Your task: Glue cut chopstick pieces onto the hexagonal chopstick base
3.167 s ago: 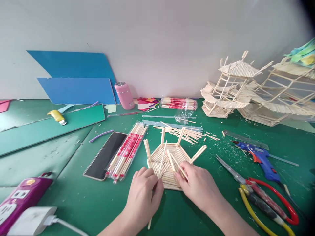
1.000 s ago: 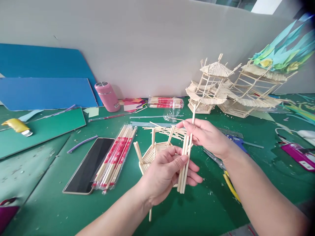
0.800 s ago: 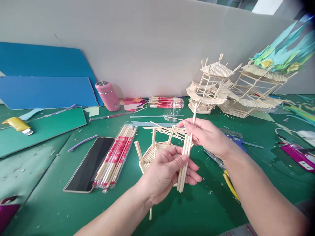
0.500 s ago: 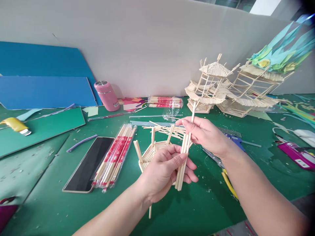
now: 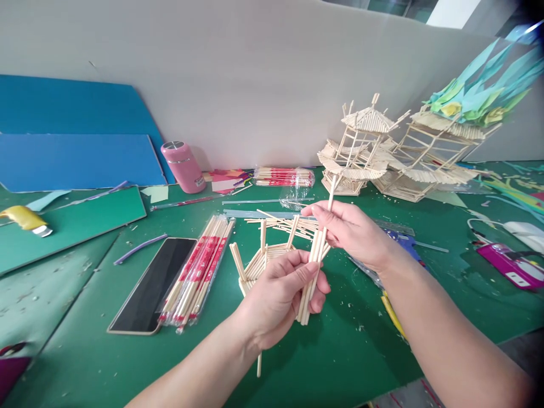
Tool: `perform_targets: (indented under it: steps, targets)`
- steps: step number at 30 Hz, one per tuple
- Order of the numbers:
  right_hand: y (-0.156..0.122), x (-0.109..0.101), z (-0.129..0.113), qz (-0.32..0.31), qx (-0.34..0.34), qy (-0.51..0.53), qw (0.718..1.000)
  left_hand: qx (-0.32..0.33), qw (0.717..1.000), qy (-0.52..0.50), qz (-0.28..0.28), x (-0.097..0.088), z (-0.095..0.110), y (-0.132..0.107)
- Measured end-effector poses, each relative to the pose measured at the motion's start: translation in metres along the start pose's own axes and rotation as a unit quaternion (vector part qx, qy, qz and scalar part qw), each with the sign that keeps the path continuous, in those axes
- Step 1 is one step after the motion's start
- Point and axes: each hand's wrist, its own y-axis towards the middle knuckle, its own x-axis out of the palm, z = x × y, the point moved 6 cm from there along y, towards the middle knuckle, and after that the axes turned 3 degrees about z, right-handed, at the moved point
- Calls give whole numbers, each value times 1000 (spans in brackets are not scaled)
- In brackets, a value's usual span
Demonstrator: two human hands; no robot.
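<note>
My left hand is closed around a small bundle of wooden sticks, its thumb pressed across them. Between the thumb and fingers of my right hand is a single longer wooden stick, whose lower part runs down beside the bundle's upper end. Behind my left hand, partly hidden by it, sits a stick frame with short upright posts at its corners. Loose wooden sticks lie in a pile just beyond the frame.
Packed sticks lie beside a phone on the green table. Two stick pavilions stand at the back right. A blue glue gun, yellow-handled pliers, a pink flask and a yellow cutter are around.
The fingers of my left hand have curled in closer around the bundle. Both hands have shifted slightly left in view, with the single stick still in my right hand.
</note>
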Motion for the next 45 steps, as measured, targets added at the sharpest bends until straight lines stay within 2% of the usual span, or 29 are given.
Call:
perform_targets:
  steps: [15,22,27,31,35,39,45]
  targets:
    - [-3,2,2,-2,7,-17,1000,5,998,38,47,-2,-2,-1]
    - [-6,0,3,-3,16,-9,1000,28,996,65,52,-1,-2,-1]
    - [-14,-7,-3,23,-7,-17,1000,40,994,78,66,-3,0,0]
    - [-19,-5,-6,6,-29,-52,998,40,993,86,68,-2,0,0]
    - [-21,-4,-1,2,-6,-55,998,40,993,86,67,-2,-1,-1]
    - [-22,4,4,-35,29,-67,997,39,993,92,66,-2,-2,-2]
    - [-22,8,4,-31,26,-85,996,29,995,77,52,-3,-4,1]
